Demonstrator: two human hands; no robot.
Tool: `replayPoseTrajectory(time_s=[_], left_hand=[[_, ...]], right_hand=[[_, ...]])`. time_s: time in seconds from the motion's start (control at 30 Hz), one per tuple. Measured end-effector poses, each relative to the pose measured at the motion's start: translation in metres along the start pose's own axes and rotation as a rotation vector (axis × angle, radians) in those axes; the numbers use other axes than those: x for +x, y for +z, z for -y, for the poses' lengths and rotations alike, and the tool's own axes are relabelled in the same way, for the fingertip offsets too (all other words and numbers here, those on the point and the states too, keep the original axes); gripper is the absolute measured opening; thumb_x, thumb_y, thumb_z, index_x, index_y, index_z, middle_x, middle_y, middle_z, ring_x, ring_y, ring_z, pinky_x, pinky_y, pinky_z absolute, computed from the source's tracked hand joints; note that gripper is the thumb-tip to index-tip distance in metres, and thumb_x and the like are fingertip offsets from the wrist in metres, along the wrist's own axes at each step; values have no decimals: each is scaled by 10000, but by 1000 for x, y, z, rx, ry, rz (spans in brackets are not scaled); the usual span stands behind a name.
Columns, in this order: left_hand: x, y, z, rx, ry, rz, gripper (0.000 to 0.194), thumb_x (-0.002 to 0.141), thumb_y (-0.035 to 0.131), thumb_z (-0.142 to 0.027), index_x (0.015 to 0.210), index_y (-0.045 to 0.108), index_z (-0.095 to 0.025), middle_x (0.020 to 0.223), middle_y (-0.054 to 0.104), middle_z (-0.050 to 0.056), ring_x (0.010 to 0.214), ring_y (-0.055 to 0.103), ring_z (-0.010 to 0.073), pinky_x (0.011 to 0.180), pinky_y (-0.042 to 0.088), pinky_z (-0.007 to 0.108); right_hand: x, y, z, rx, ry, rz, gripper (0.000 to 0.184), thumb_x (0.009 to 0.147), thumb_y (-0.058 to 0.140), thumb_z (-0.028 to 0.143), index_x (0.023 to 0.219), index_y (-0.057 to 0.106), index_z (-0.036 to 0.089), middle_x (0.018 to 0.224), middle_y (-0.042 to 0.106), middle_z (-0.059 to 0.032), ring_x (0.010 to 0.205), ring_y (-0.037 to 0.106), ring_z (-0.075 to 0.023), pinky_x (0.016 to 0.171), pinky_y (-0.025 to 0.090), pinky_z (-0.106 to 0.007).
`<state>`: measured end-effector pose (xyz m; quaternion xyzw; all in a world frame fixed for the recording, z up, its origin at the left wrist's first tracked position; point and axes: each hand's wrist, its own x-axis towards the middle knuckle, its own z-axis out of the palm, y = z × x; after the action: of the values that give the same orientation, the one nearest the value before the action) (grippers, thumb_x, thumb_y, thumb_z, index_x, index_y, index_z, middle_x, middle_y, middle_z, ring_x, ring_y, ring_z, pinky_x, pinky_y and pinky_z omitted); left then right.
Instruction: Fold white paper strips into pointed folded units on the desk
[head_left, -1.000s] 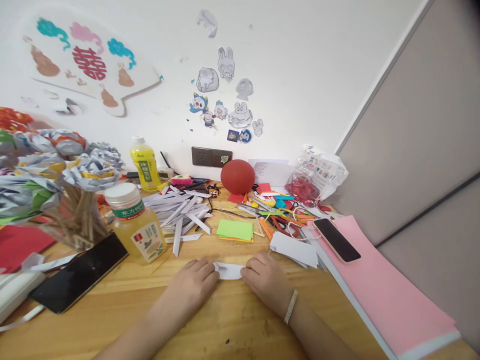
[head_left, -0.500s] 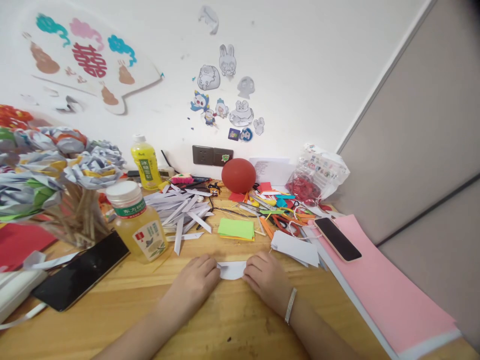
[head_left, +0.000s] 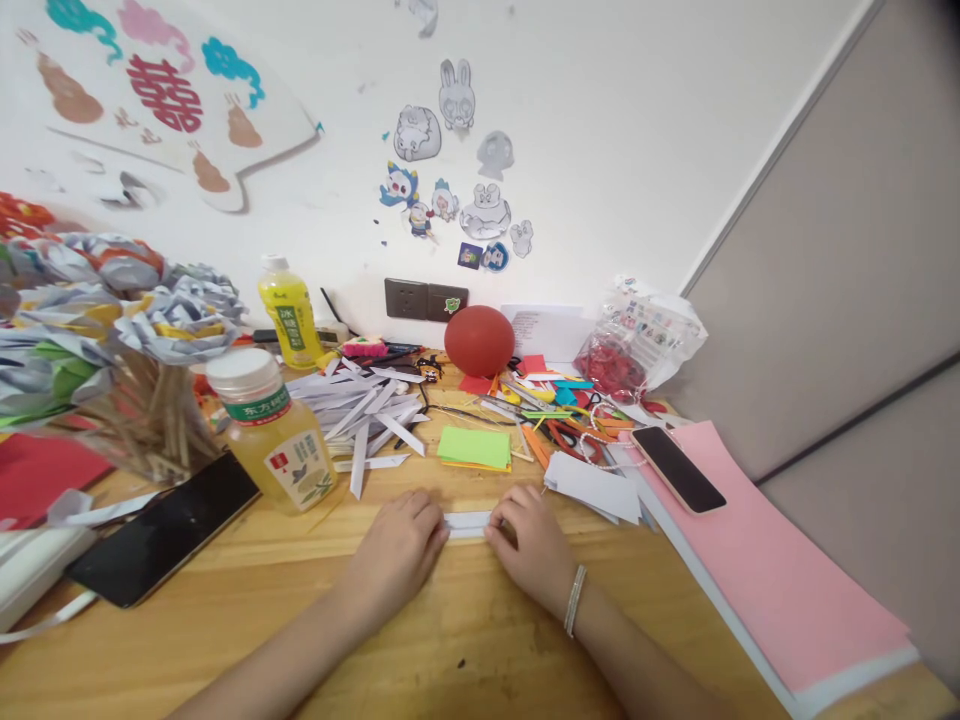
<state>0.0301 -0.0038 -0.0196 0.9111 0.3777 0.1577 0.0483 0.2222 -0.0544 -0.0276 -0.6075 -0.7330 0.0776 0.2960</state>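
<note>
A narrow white strip of paper (head_left: pixel 466 525), with a crease along its length, lies low over the wooden table between my hands. My left hand (head_left: pixel 405 535) grips its left end, the fingers curled down and the thumb alongside. At the right end, my right hand (head_left: pixel 529 540) pinches the paper between thumb and fingers; a silvery bracelet circles that wrist. Both paper ends are hidden under my fingers. Just beyond my hands sit a pad of green and yellow paper slips (head_left: pixel 474 448) and a stack of white paper pieces (head_left: pixel 592 487).
Folded white strips (head_left: pixel 367 410) heap up behind my left hand, beside a juice bottle (head_left: pixel 274 430). Paper flowers (head_left: pixel 172 320) and a dark phone (head_left: pixel 165 530) are at left. Scissors and scraps surround a red balloon (head_left: pixel 480 341). Pink paper (head_left: pixel 780 570) under another phone (head_left: pixel 679 470) lies right.
The paper between my hands has gone from a wider piece with a bowed lower edge to a narrower, flatter strip. My right fingers have bent more, and the camera view has tilted slightly down.
</note>
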Motion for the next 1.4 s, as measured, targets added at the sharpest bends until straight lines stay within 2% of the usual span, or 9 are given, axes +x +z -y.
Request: replayPoseTrajectory(time_s=[0.27, 0.37, 0.53, 0.83, 1.1, 1.2, 1.27, 1.33, 1.4], left_hand=[[3, -2, -10, 151, -102, 70, 208, 898, 445, -189, 867, 629, -95, 898, 623, 137, 872, 564, 295, 764, 433, 424], [4, -6, -12, 187, -135, 106, 205, 900, 462, -216, 892, 634, -106, 922, 630, 127, 896, 564, 296, 770, 425, 416], [6, -9, -13, 175, -190, 135, 221, 907, 459, -251, 890, 642, -127, 926, 639, 111, 915, 574, 290, 758, 420, 396], [7, -16, -10, 106, -224, 154, 177, 884, 502, -274, 873, 641, -165, 926, 650, 90, 910, 590, 257, 755, 405, 355], [5, -23, -1, 28, -243, 156, 120, 839, 577, -290, 787, 580, -182, 836, 632, 44, 794, 578, 206, 691, 398, 298], [2, -20, 4, 23, -180, 88, 89, 841, 575, -261, 837, 590, -173, 869, 625, 57, 816, 570, 218, 703, 411, 314], [-1, -17, 6, 36, -46, 10, 105, 847, 565, -219, 938, 604, -185, 969, 618, 74, 895, 551, 232, 756, 412, 339], [-3, -15, 7, 78, 126, -45, 147, 869, 532, -188, 991, 611, -214, 1031, 605, 73, 948, 523, 240, 790, 399, 360], [-5, -13, 7, 132, 242, -56, 143, 895, 500, -194, 970, 622, -211, 994, 610, 69, 926, 513, 242, 775, 391, 365]], right_hand=[[1, 5, 1, -217, -8, 7, 175, 811, 604, 136, 662, 520, 176, 779, 538, -26, 783, 455, -188, 693, 344, -301], [1, 5, 4, -247, 17, 7, 169, 811, 601, 146, 666, 521, 178, 779, 537, -26, 783, 451, -192, 699, 339, -305], [0, 3, 8, -214, 80, 4, 155, 798, 610, 170, 667, 528, 185, 779, 537, -21, 796, 456, -195, 708, 334, -304], [0, -1, -7, -49, 196, 2, 131, 726, 674, 184, 764, 549, 193, 861, 558, -17, 884, 486, -211, 774, 355, -317], [2, -5, -7, 32, 183, 10, 124, 712, 660, 128, 757, 566, 195, 848, 573, -5, 877, 493, -200, 776, 357, -311], [0, -4, -6, 29, 163, -11, 127, 720, 650, 108, 776, 573, 193, 849, 575, -8, 872, 491, -201, 773, 362, -315], [-1, -4, -4, 30, 111, -24, 151, 734, 640, 93, 830, 584, 195, 868, 578, -14, 873, 488, -199, 770, 368, -313], [-2, -5, -3, 5, 4, -27, 161, 768, 615, 88, 881, 601, 203, 900, 579, -23, 877, 482, -196, 766, 369, -307], [-2, -6, -3, -83, -138, -18, 119, 810, 587, 104, 864, 621, 205, 900, 582, -32, 860, 476, -195, 751, 359, -307]])
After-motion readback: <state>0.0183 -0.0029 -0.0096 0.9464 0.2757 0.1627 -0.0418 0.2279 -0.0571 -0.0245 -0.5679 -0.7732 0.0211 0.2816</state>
